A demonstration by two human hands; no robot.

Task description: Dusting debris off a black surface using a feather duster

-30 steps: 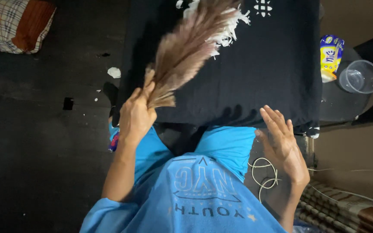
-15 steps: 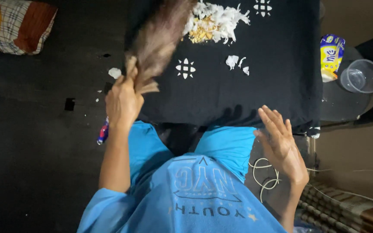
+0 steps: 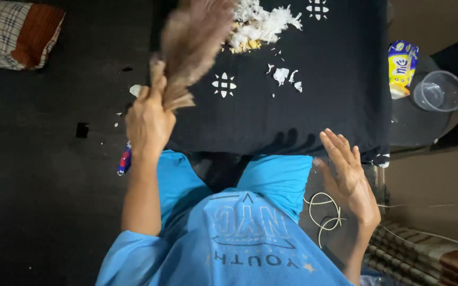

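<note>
Dark floor, black cloth (image 3: 303,116) spread on it. Broom (image 3: 194,45) over the cloth's left part: light, soft springy bristles, best gripped at the bound base. Left hand (image 3: 148,123) fisted around that base. Right hand (image 3: 348,177) empty, fingers spread, near the cloth edge. White scraps (image 3: 263,26) piled at top.

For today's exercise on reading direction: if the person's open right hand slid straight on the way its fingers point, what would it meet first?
The right hand points up and slightly left, fingers spread, holding nothing. Going straight on, it would probably first meet the near edge of the black cloth, though height above it is unclear.
</note>
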